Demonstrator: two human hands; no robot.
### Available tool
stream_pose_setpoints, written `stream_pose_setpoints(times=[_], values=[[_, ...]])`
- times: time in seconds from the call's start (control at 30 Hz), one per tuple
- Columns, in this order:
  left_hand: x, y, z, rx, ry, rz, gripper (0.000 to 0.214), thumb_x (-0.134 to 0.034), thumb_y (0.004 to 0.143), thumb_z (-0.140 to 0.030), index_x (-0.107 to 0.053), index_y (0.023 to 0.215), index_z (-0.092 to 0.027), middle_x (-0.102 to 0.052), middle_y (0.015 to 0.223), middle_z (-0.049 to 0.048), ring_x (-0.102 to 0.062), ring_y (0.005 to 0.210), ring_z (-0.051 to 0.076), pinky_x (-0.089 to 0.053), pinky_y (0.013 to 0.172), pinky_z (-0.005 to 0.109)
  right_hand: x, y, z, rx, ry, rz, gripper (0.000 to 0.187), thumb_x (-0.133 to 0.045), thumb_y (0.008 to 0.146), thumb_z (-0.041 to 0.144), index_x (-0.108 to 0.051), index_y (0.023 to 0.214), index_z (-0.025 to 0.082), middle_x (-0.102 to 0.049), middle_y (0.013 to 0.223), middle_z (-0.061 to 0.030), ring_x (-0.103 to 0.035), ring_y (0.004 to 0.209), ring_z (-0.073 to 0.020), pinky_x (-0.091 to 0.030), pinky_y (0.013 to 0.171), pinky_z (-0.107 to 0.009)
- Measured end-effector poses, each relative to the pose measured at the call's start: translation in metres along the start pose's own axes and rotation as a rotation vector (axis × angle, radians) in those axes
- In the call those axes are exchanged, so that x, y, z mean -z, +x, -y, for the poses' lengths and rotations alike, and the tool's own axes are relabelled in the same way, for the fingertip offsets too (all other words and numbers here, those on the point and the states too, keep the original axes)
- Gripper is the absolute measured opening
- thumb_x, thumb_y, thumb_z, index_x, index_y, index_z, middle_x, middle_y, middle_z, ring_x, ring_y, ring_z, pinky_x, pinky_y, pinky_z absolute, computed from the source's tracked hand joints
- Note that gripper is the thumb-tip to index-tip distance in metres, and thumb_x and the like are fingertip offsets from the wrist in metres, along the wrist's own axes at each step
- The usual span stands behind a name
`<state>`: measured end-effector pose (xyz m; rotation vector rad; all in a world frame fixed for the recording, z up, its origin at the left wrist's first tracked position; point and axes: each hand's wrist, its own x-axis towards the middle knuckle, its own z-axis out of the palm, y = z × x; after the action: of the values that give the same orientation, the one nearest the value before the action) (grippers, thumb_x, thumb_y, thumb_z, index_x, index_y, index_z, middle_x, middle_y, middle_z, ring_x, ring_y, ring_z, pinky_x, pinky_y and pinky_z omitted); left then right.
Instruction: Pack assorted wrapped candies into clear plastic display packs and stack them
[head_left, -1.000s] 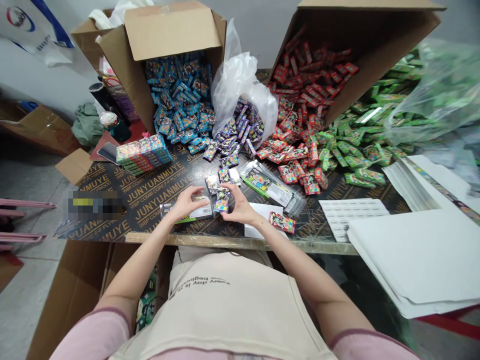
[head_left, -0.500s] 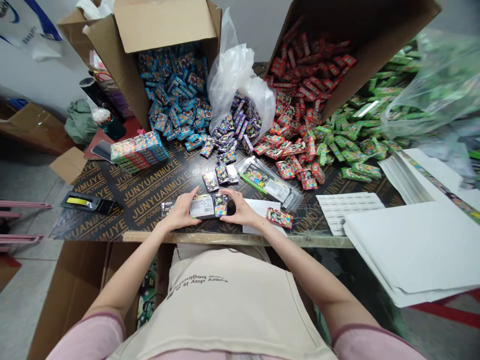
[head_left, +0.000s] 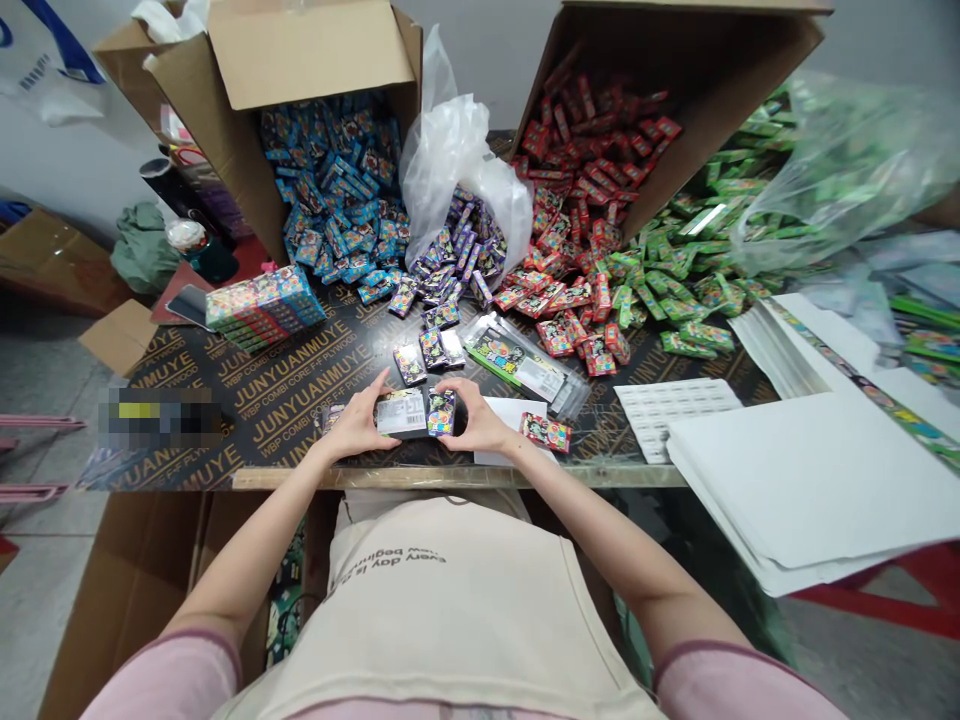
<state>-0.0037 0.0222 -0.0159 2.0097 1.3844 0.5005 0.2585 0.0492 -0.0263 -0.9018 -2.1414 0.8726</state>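
Observation:
At the table's front edge, my left hand (head_left: pixel 352 426) is closed on the left end of a dark flat pack with a white barcode label (head_left: pixel 400 412). My right hand (head_left: pixel 477 420) pinches a small purple printed box (head_left: pixel 441 411) against the pack's right end. Just beyond my hands lie a few more small purple boxes (head_left: pixel 409 364), some with their pale sides up. Clear plastic sleeves with a printed green and black card (head_left: pixel 517 362) rest to their right. Beside my right hand, a red printed box (head_left: pixel 545 432) overlaps a white sheet (head_left: pixel 491 408).
At the back, cartons spill blue boxes (head_left: pixel 337 190) and red boxes (head_left: pixel 600 180). Purple boxes (head_left: pixel 465 245) pour from a clear bag (head_left: pixel 461 140); green boxes (head_left: pixel 697 285) lie right. A multicoloured stack (head_left: pixel 264 305) stands left. White card sheets (head_left: pixel 817 490) overhang the right edge.
The view has shifted slightly, so the tabletop appears farther left. My hands keep nearly the same hold on the labelled pack and purple box.

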Motion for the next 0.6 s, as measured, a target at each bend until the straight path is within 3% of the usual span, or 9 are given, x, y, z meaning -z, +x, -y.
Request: stream_pose_setpoints(times=[0.1,0.2,0.3,0.37,0.47,0.53,0.6], values=[[-0.002,0.001,-0.003,-0.027,0.016,0.023,0.118,-0.079,0.059,-0.03,-0.007,0.152,-0.021,-0.057,0.131,0.0124,-0.052,0.119,0.032,-0.035,0.102,0.045,0.001,0.0,-0.007,0.021,0.059,0.053,0.067,-0.072,0.06,0.029,-0.049,0.122,0.022,-0.057,0.12,-0.01,-0.052,0.115,-0.0301,-0.037,0.102,-0.048],[-0.001,0.002,-0.003,-0.069,0.046,0.011,0.114,-0.078,0.061,-0.029,-0.01,0.152,-0.022,-0.055,0.131,0.0124,-0.052,0.118,0.032,-0.036,0.101,0.045,0.002,-0.002,-0.014,-0.006,0.122,0.083,0.087,-0.077,0.065,0.039,-0.037,0.14,0.023,-0.051,0.136,-0.0126,-0.047,0.126,-0.0311,-0.031,0.108,-0.049],[0.002,0.003,0.0,-0.068,0.074,-0.043,0.111,-0.078,0.063,-0.031,-0.012,0.152,-0.022,-0.055,0.132,0.0121,-0.052,0.118,0.031,-0.036,0.101,0.044,-0.003,-0.007,-0.011,-0.115,0.099,-0.071,0.107,-0.077,0.066,0.055,-0.019,0.15,0.026,-0.045,0.144,-0.0145,-0.037,0.137,-0.0334,-0.024,0.112,-0.053],[0.002,0.004,0.001,-0.057,0.088,-0.085,0.111,-0.078,0.064,-0.033,-0.011,0.152,-0.022,-0.055,0.131,0.0121,-0.052,0.118,0.031,-0.037,0.101,0.044,-0.011,-0.011,-0.003,-0.179,0.076,-0.178,0.101,-0.067,0.076,0.059,-0.011,0.153,0.026,-0.054,0.137,-0.0142,-0.039,0.137,-0.0321,-0.02,0.113,-0.055],[-0.003,0.007,0.0,-0.089,0.105,-0.079,0.112,-0.077,0.065,-0.036,-0.008,0.152,-0.024,-0.055,0.131,0.011,-0.052,0.118,0.03,-0.037,0.099,0.043,-0.021,-0.014,0.004,-0.142,0.06,-0.065,0.073,-0.043,0.093,0.054,-0.01,0.153,0.027,-0.057,0.134,-0.0116,-0.048,0.13,-0.0274,-0.016,0.113,-0.055],[-0.008,0.009,-0.002,-0.116,0.114,-0.057,0.112,-0.077,0.065,-0.037,-0.007,0.152,-0.025,-0.054,0.131,0.0102,-0.052,0.117,0.03,-0.038,0.099,0.043,-0.015,-0.011,-0.002,-0.101,-0.012,0.002,0.06,-0.037,0.096,0.052,-0.022,0.15,0.03,-0.051,0.142,-0.0095,-0.049,0.129,-0.0258,-0.016,0.113,-0.054],[-0.012,0.01,-0.001,-0.117,0.128,-0.06,0.111,-0.077,0.066,-0.037,-0.008,0.152,-0.026,-0.054,0.131,0.0101,-0.052,0.116,0.03,-0.038,0.098,0.043,0.009,-0.007,-0.021,-0.167,-0.174,-0.122,0.054,-0.04,0.095,0.05,-0.038,0.144,0.028,-0.051,0.142,-0.0093,-0.048,0.129,-0.0266,-0.021,0.11,-0.051]])
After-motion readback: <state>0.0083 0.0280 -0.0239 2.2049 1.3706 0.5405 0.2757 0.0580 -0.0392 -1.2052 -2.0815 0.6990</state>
